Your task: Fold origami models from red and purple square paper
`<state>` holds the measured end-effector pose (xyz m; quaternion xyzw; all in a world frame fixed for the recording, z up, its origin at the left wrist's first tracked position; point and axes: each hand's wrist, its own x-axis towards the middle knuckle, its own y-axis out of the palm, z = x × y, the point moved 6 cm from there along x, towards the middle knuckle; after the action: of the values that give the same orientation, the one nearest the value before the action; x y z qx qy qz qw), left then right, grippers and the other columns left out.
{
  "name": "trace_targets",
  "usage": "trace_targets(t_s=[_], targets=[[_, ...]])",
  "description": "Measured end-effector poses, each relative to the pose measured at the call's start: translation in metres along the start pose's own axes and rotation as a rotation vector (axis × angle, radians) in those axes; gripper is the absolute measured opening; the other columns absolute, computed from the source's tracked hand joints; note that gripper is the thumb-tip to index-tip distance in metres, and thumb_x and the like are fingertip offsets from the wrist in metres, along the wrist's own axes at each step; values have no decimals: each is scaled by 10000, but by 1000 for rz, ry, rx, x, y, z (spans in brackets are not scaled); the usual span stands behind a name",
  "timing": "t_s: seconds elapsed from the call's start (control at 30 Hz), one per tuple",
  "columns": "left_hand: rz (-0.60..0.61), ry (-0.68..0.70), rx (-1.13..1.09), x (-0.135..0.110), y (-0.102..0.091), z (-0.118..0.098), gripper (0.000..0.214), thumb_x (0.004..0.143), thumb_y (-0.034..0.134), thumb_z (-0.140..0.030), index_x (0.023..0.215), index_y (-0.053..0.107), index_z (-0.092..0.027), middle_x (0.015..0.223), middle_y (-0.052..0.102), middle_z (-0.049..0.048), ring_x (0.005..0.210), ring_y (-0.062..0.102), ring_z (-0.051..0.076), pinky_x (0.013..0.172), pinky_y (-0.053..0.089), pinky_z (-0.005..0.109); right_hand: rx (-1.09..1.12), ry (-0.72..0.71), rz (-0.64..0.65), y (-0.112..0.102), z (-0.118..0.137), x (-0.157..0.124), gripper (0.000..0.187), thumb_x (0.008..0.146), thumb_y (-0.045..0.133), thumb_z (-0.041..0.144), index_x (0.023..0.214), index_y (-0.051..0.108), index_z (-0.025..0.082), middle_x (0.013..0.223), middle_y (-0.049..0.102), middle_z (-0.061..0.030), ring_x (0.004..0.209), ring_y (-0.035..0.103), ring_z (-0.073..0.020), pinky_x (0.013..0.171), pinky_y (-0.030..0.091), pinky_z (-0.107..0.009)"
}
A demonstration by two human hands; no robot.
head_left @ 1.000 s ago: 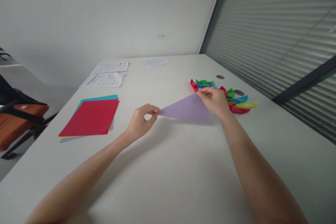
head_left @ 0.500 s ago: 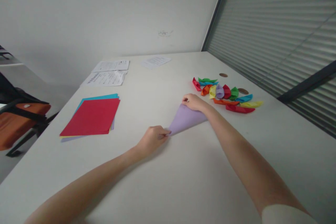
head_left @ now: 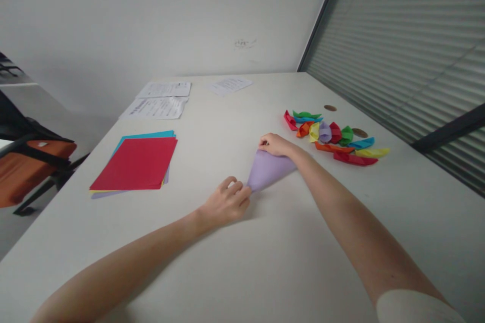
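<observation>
A lilac paper triangle (head_left: 267,170) lies flat on the white table (head_left: 265,262). My left hand (head_left: 226,204) pinches its near corner, fingers closed on the tip. My right hand (head_left: 273,144) presses on the far corner with bent fingers. Just beyond my right hand lies a cluster of small folded paper pieces (head_left: 333,136) in red, green, blue, yellow, orange and lilac.
A stack of coloured square sheets with red on top (head_left: 136,164) lies to the left. Printed white papers (head_left: 159,103) sit at the far side. An orange chair (head_left: 26,166) stands off the table's left edge. A window with blinds (head_left: 409,45) runs along the right.
The lilac triangle came down from mid-air onto the table and turned, its long edge now pointing toward me. Both hands moved nearer with it and kept hold of its corners.
</observation>
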<state>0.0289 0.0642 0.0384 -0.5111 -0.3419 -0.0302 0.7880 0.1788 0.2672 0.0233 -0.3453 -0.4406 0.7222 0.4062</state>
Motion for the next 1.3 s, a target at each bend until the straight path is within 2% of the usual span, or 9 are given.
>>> trace_targets(t_s=[0.17, 0.3, 0.43, 0.6, 0.8, 1.07, 1.3], targets=[[-11, -5, -47, 1, 5, -4, 166, 900, 526, -74, 765, 602, -135, 895, 663, 70, 832, 612, 165, 818, 520, 375, -39, -27, 55, 4, 4, 4, 123, 843, 624, 191, 892, 733, 159, 962, 758, -77, 867, 688, -170, 767, 475, -223], [-75, 31, -89, 3, 4, -5, 133, 900, 531, -68, 802, 614, -102, 1010, 695, 107, 968, 650, 188, 892, 548, 363, -122, -16, 25, 4, 9, 3, 130, 837, 622, 219, 892, 735, 187, 976, 751, -83, 887, 681, -215, 759, 461, -275], [-59, 65, -125, 4, 5, -7, 162, 912, 517, -75, 786, 618, -95, 953, 715, 101, 906, 680, 171, 882, 564, 327, -186, -79, -24, 4, 19, 0, 131, 841, 605, 200, 848, 735, 195, 934, 744, -82, 884, 669, -234, 782, 437, -310], [37, 127, -160, 2, 10, -10, 200, 942, 462, -89, 811, 611, -115, 908, 713, 100, 893, 683, 170, 836, 567, 336, -176, -260, -87, 10, 34, -3, 161, 891, 576, 220, 893, 733, 183, 996, 716, -77, 939, 634, -194, 857, 419, -285], [145, 106, -201, 0, 18, -7, 217, 959, 424, -100, 834, 599, -129, 891, 698, 94, 795, 664, 147, 797, 547, 322, -172, -413, -114, 19, 39, 0, 145, 883, 592, 187, 885, 733, 154, 947, 707, -88, 909, 618, -198, 864, 420, -299], [183, 106, -231, -3, 21, -8, 213, 960, 416, -98, 849, 595, -129, 915, 691, 105, 815, 660, 149, 787, 539, 321, -236, -505, -155, 22, 44, -2, 165, 894, 568, 170, 851, 724, 139, 904, 697, -92, 881, 596, -205, 857, 420, -322], [112, 78, -209, -4, 18, -10, 220, 946, 427, -67, 839, 614, -110, 929, 708, 110, 789, 679, 151, 776, 564, 320, -113, -528, -223, 24, 33, -6, 180, 900, 559, 169, 819, 718, 146, 858, 678, -87, 845, 585, -200, 863, 443, -343]])
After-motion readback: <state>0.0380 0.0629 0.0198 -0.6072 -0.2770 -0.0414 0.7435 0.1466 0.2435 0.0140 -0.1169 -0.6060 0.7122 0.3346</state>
